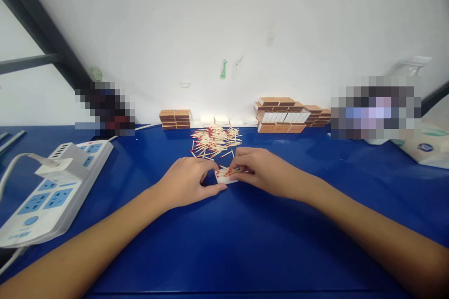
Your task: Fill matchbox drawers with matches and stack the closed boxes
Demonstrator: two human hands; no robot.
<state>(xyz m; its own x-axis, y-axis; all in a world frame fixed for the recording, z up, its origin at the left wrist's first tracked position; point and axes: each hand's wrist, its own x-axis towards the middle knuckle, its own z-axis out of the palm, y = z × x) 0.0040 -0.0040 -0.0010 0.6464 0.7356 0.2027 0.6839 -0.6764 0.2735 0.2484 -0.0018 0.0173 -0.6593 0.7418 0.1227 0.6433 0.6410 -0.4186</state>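
A small white matchbox tray [224,179] rests on the blue tabletop with some red-tipped matches [221,173] in it. My left hand [189,180] grips the tray's left end between thumb and forefinger. Over the tray's right part, my right hand [261,170] pinches several matches, whose heads point left; its fingers hide part of the tray. Just beyond both hands lies a loose heap of matches [215,140], a few of them scattered at its near edge.
Stacked brown matchboxes [175,119] stand by the wall at left, with a larger stack [280,117] at right. White trays [220,120] line the wall between them. A white power strip [73,196] with a plugged-in adapter lies at left; a tissue pack [426,147] is far right.
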